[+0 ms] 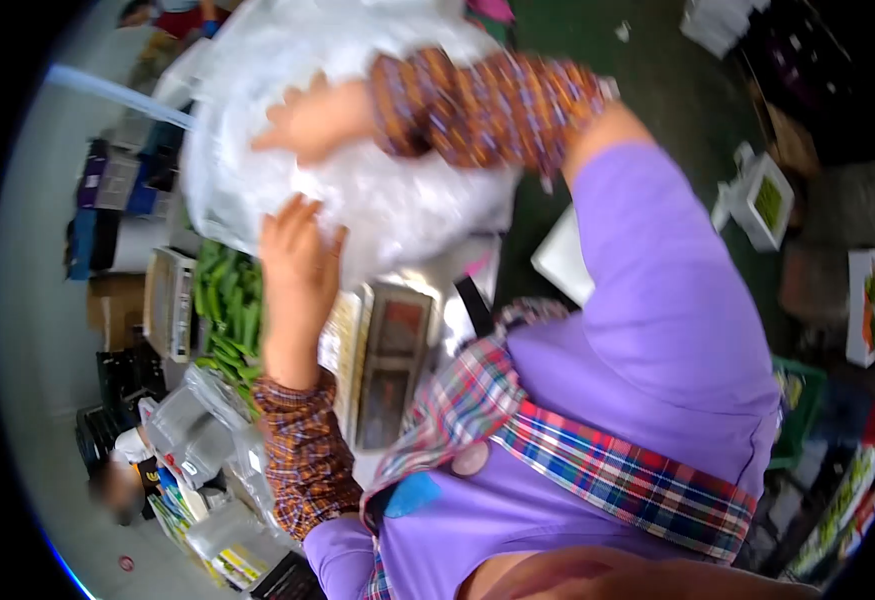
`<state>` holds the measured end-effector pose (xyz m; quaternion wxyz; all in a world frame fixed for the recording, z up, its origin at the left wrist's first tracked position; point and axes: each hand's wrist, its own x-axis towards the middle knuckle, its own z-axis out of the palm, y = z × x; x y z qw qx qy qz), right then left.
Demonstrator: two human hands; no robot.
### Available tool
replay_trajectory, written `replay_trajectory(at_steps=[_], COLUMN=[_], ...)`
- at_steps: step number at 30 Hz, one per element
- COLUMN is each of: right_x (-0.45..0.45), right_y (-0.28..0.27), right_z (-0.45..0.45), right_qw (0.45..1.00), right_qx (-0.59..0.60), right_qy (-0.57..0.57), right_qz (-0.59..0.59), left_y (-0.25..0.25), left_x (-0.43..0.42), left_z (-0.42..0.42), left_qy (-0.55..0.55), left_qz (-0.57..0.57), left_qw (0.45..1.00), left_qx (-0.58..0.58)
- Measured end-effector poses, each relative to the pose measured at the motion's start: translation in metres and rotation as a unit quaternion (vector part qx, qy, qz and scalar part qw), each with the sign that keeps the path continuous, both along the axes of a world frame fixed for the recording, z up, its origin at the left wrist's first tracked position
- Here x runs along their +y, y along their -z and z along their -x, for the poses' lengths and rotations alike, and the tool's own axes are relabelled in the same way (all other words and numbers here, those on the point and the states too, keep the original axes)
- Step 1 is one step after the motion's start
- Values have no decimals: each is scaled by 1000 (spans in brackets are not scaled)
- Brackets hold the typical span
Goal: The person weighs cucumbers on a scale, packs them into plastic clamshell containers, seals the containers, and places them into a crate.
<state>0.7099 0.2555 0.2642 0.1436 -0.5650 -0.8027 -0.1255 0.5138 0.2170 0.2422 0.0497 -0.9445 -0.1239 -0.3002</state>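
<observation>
Broadly, the plastic spreads beneath the right hand, its fingers splayed, while the left hand, fingers loosely parted, sits at the near edge.

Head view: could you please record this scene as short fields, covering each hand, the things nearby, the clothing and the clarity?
Left hand: open, fingers extended, at the edge of the white plastic
Right hand: open, fingers spread, over the white plastic
Contact: cannot be told for certain
Beside left hand: long green vegetables; pale-framed object with dark panels
Clothing: purple top, plaid apron, checked sleeve covers
Clarity: hands and plastic blurred
</observation>
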Motion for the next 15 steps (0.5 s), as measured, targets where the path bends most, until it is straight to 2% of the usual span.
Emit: replay_trajectory(at_steps=[3, 5, 8, 15], right_x=[10, 1, -4, -14], right_y=[54, 75, 82, 74], right_z=[-42, -49, -46, -55], right_qw=[989, 984, 984, 989], right_qx=[-27, -19, -12, 22], right_qy=[-12, -44, -82, -116], right_qz=[145, 173, 161, 85], left_y=[27, 38, 45, 32], left_x=[-4, -3, 1, -13], left_z=[-5, -7, -8, -5], left_qy=[3, -2, -15, 2], left_qz=[-19, 2, 16, 82], left_qw=[998, 995, 996, 997], left_qx=[66, 96, 92, -13])
